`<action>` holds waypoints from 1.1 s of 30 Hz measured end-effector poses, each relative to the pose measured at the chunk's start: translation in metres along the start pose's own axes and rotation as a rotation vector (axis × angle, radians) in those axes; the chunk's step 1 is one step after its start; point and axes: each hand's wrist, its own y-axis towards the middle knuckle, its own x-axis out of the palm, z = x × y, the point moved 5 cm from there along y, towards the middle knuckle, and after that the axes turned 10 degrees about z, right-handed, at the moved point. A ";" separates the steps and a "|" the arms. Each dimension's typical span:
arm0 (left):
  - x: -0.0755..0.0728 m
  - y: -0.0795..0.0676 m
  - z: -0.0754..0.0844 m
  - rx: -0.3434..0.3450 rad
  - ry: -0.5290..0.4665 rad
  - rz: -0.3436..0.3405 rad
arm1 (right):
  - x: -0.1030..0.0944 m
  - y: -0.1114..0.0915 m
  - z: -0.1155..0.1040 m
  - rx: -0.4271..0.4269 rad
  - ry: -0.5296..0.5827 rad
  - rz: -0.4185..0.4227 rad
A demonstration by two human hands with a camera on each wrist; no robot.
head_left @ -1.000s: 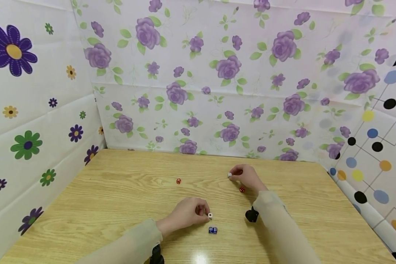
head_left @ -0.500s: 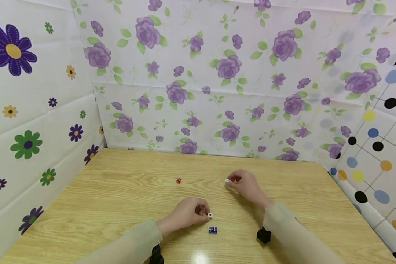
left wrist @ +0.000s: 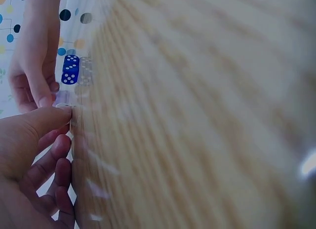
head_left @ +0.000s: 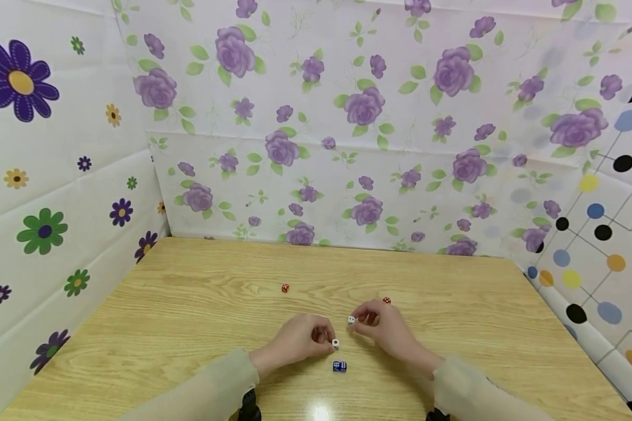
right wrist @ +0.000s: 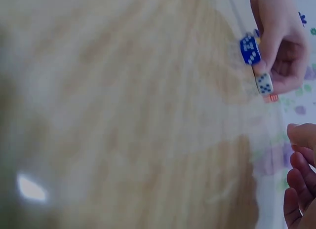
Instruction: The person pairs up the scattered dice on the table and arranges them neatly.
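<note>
My left hand [head_left: 300, 338] rests on the table and pinches a white die [head_left: 335, 344] between thumb and finger; that white die [right wrist: 264, 83] also shows in the right wrist view. Just in front of it on the near side sit two blue dice [head_left: 339, 366], side by side and touching. A second white die [head_left: 351, 320] is pinched at the fingertips of my right hand [head_left: 387, 330], a little beyond and to the right of the first. Whether this die touches the table I cannot tell. In the right wrist view my right hand's [right wrist: 302, 177] die is hidden.
One red die [head_left: 285, 288] lies farther back on the wooden table [head_left: 216, 292]. Another red die [head_left: 387, 300] sits just behind my right hand, partly covered by it. Flowered cloth [head_left: 316, 175] hangs along the back, and patterned cloths line both sides.
My right hand has come nearer and to the left with its white die, towards the left hand. The right red die was hidden half a second ago. The left hand keeps its place.
</note>
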 end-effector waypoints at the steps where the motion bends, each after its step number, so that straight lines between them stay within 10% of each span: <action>1: 0.000 0.000 0.000 -0.001 0.000 0.000 | 0.001 -0.003 -0.001 0.000 0.008 -0.014; 33: 0.001 0.000 0.000 0.001 0.025 0.013 | 0.018 -0.031 -0.011 -0.036 0.039 -0.156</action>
